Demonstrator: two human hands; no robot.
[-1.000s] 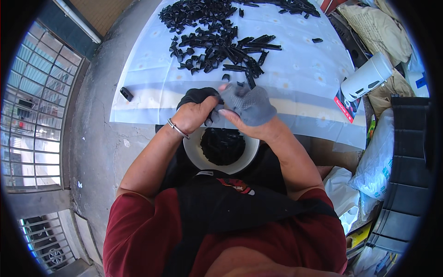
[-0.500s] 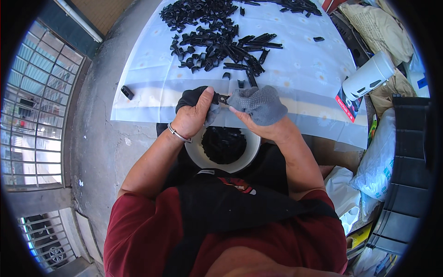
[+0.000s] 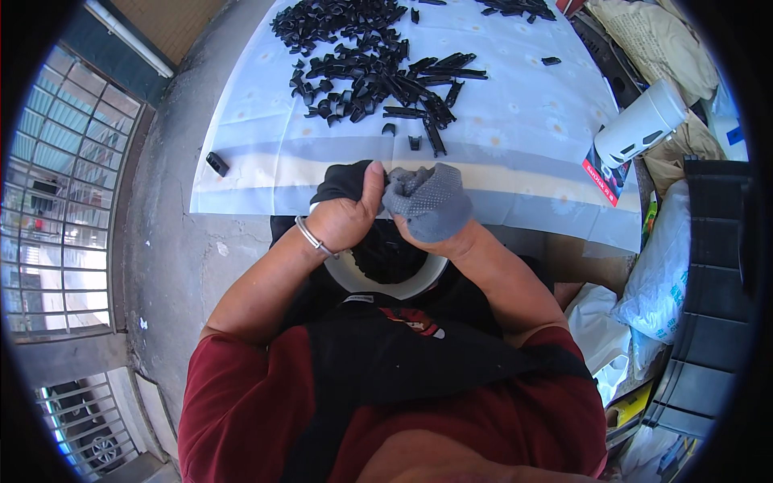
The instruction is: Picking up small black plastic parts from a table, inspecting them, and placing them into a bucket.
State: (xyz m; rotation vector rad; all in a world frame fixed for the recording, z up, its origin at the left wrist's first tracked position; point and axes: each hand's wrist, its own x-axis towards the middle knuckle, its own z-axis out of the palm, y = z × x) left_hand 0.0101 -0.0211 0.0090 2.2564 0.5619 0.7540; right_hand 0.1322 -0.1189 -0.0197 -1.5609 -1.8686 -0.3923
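Note:
My left hand (image 3: pixel 346 211), its fingers in a black covering, is closed with the thumb pointing up. Against it presses my right hand (image 3: pixel 431 206), closed too, in a grey dotted glove that leaves part of it bare. Between them they grip a small black plastic part, now almost wholly hidden by fingers and glove. Just below the hands, a pale round basin (image 3: pixel 378 287) holds a heap of black pieces (image 3: pixel 392 259). Beyond, on the table, are piled many curved and long black plastic pieces (image 3: pixel 354 84); a short one (image 3: pixel 415 143) lies nearest the hands.
A flowered white cloth (image 3: pixel 266 173) covers the table. At its left edge lies a small black device (image 3: pixel 217 164). On the right are a white cylindrical container (image 3: pixel 640 125), a red card (image 3: pixel 600 183), sacks (image 3: pixel 656 48), plastic bags (image 3: pixel 660 266) and a black rack (image 3: pixel 708 298).
Both hands have come closer together and slightly nearer my body, and the right has turned. The black part that showed between them is now covered. The view has shifted a little.

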